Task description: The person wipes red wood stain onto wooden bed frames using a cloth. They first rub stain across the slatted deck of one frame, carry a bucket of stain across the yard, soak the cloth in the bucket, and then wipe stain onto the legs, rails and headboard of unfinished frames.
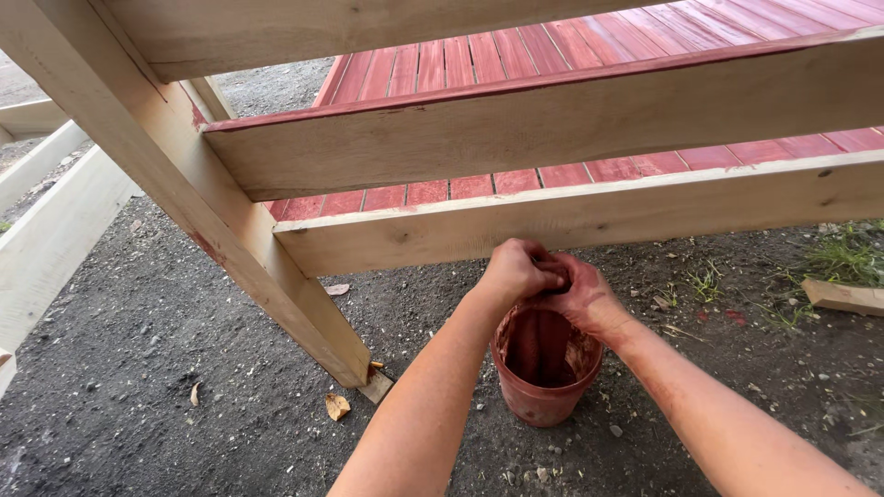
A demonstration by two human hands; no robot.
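Down at ground level, both of the person's hands meet just above the mouth of a small red-stained bucket (545,375) that stands upright on dark gravelly ground (138,368). The left hand (517,270) is curled into a closed fist, its knuckles turned upward, and it presses against the right hand (580,296), whose fingers are likewise folded inward; between them sits something dark and small, but what it is cannot be told, since the fingers cover nearly all of it. The right hand and its forearm are smeared with red stain, much more so than the left. The bucket sits directly below the joined hands, its inner wall streaked with the same red, and its rim lies just under the right palm. Small stones and a few dry leaves (337,406) lie scattered on the ground near it. Just behind the hands runs a pale, unpainted wooden rail (589,216), slanting slightly upward to the right, and above it a second rail (552,124) whose top edge carries a line of red. Both rails join a thick slanted post (230,230) at the left, which reaches the ground beside the bucket's left side, well apart from it. Behind the rails shows a surface of red-painted planks (552,51). More bare timbers (46,230) lie at the far left, and a patch of grass (843,258) with a short wood offcut (843,296) appears at the right edge.
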